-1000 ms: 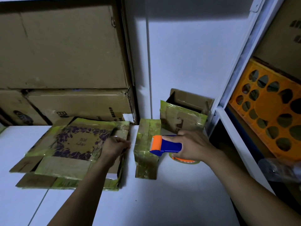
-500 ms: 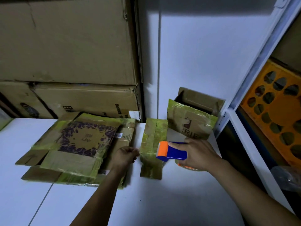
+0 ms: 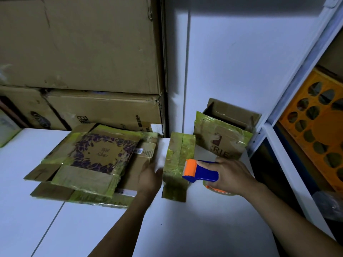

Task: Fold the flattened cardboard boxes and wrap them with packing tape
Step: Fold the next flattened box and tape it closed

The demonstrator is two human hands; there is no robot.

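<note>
The right hand [image 3: 230, 175] grips the blue-and-orange plastic tape dispenser [image 3: 201, 171], its head over the narrow tape-wrapped cardboard bundle [image 3: 178, 160] just left of it, likely ready to tape. The left hand [image 3: 150, 178] is blurred beside that bundle; I cannot tell its grip.

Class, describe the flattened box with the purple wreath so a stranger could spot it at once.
Find the big stacked cartons at the back left of the white table. Before them lies a pile of flattened cardboard; the wreath box tops it. No other piece bears a purple leaf ring.
</note>
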